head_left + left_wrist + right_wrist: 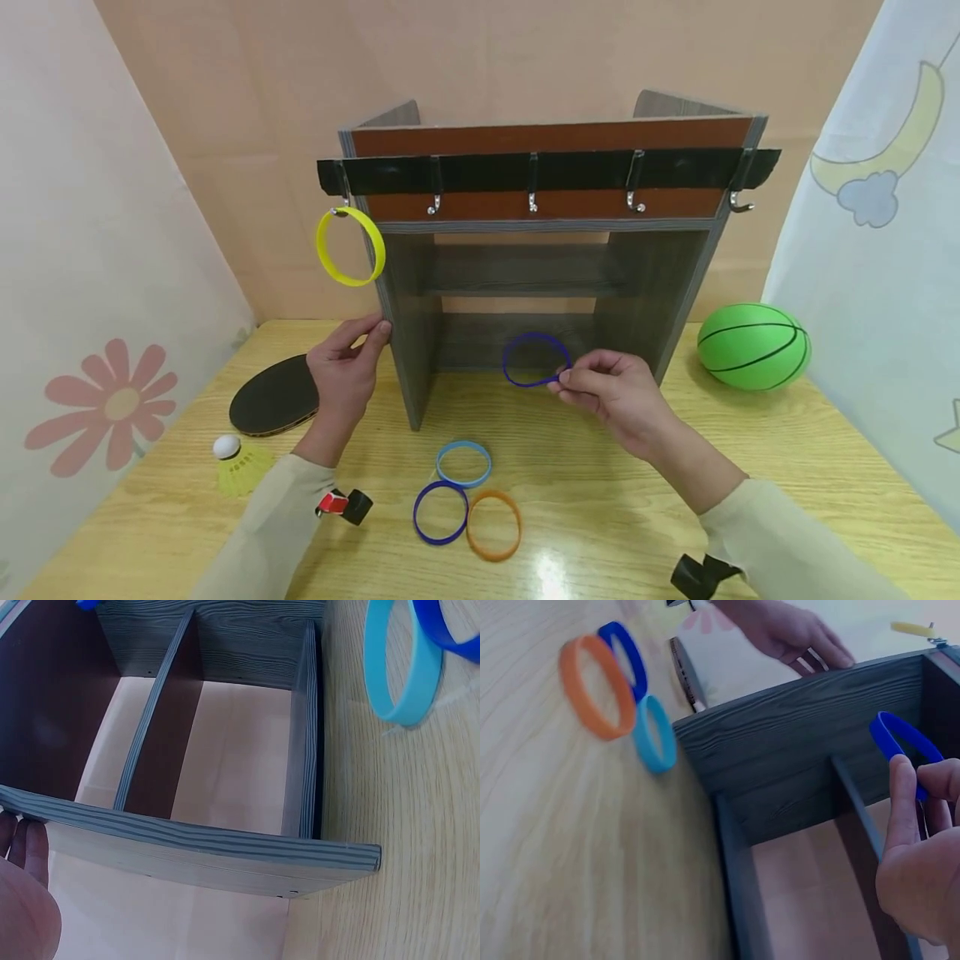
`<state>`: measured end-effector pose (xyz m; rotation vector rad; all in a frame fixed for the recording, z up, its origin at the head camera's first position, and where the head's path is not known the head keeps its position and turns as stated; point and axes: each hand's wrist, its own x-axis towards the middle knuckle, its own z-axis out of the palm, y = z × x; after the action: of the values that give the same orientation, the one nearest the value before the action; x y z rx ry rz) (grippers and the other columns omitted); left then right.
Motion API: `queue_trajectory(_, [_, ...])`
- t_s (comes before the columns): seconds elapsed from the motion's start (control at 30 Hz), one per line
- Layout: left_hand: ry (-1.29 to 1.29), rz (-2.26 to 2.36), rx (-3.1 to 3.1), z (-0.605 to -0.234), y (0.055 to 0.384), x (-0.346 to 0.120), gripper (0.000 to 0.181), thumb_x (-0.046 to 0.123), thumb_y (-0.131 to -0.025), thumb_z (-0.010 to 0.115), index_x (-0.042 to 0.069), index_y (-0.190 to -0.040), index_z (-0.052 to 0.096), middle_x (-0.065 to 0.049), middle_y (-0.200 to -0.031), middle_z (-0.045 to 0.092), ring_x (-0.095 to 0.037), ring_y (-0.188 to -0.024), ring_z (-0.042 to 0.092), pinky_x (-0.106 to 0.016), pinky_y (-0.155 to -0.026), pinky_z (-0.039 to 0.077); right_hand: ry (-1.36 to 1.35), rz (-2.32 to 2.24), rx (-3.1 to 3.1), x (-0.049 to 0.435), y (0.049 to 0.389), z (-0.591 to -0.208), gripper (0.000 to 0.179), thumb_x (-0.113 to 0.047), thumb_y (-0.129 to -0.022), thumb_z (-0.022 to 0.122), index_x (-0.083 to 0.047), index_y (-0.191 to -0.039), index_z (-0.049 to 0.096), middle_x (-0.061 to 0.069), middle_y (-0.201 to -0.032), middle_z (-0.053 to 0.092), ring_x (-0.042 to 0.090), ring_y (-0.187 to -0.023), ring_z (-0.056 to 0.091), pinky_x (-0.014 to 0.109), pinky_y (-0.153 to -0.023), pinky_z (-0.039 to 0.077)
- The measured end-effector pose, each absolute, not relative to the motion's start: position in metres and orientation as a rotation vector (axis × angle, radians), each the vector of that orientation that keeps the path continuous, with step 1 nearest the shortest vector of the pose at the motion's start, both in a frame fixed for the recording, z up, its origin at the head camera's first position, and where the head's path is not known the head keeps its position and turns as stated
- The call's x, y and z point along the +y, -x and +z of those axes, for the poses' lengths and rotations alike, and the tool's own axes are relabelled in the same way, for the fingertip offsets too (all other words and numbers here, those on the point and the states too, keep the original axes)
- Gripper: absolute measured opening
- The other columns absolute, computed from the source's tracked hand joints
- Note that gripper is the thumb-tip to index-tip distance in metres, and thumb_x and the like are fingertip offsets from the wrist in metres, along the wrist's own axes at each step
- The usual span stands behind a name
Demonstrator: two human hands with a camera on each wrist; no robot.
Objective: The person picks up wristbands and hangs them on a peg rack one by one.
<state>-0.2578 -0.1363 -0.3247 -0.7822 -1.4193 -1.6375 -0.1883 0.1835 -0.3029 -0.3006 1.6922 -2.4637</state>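
- Fingers [588, 382] of right hand [615, 398] pinch blue band [883, 737]
- Left hand [345, 375], fingers relaxed, touches grained shelf [525, 267]
- Three loose round bands [517, 527]
- Five metal hooks [533, 202], one yellow band [381, 250]

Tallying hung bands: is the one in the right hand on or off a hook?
Off: in the head view, the right hand pinches this dark blue band below the hooks, touching none.

From the head, the grey wood-grain shelf unit [525, 271] is faced frontally, slightly from above, across the pale wooden table [600, 517]. From the left wrist, it is viewed close up, turned sideways, toward its right panel [247, 645]. From the right wrist, its left panel [780, 742] is faced at a tilt, with the left hand [795, 636] beyond. The light-blue round band [405, 714] is shared by all three views.
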Motion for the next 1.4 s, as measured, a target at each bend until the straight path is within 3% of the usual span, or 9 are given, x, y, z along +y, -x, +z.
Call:
queue_trajectory(0.2, [0.77,-1.652,-1.398,-0.326,0.259,-0.137,0.013,-0.011,-0.082,0.067,-0.018,-0.093,0.066,-0.014,-0.084,0.069,-0.015,-0.076,0.066,-0.025,-0.068,0.056,0.316,-2.555,1.621,0.175,0.193,-0.288,0.015,0.013,-0.087,0.057,0.001,-0.079,0.063,0.016,-0.084,0.063,0.023,-0.081,0.069,0.026,-0.076,0.055])
queue_trajectory(0.47, [0.777,-1.638,-1.391,-0.326,0.259,-0.136,0.018,-0.004,-0.083,0.07,-0.017,-0.094,0.066,-0.014,-0.085,0.069,-0.016,-0.077,0.066,-0.024,-0.066,0.056,0.373,-2.625,1.596,0.157,0.194,-0.265,0.016,0.012,-0.087,0.059,-0.001,-0.079,0.062,0.014,-0.082,0.064,0.024,-0.081,0.068,0.027,-0.076,0.055])
queue_trajectory(0.87, [0.797,-1.661,-1.379,-0.323,0.256,-0.134,0.013,-0.016,-0.082,0.064,-0.022,-0.093,0.063,-0.016,-0.086,0.069,-0.016,-0.078,0.066,-0.021,-0.066,0.055,0.519,-2.715,1.461,0.115,0.192,-0.227,0.021,0.016,-0.087,0.055,0.0,-0.076,0.064,0.016,-0.082,0.065,0.024,-0.078,0.069,0.028,-0.075,0.055])
queue_trajectory(1.03, [0.809,-1.679,-1.363,-0.323,0.256,-0.134,0.016,-0.012,-0.083,0.066,-0.025,-0.092,0.061,-0.018,-0.085,0.068,-0.017,-0.078,0.066,-0.021,-0.066,0.055,0.546,-2.722,1.429,0.101,0.19,-0.217,0.021,0.016,-0.087,0.056,0.0,-0.075,0.064,0.016,-0.083,0.065,0.025,-0.077,0.069,0.029,-0.075,0.056])
queue_trajectory(1.4, [0.782,-1.65,-1.382,-0.326,0.259,-0.135,0.017,-0.004,-0.084,0.069,-0.018,-0.092,0.066,-0.014,-0.084,0.069,-0.016,-0.078,0.067,-0.023,-0.065,0.056,0.682,-2.731,1.445,0.084,0.196,-0.194,0.019,0.013,-0.088,0.057,-0.001,-0.076,0.064,0.014,-0.08,0.066,0.025,-0.077,0.069,0.031,-0.075,0.056])
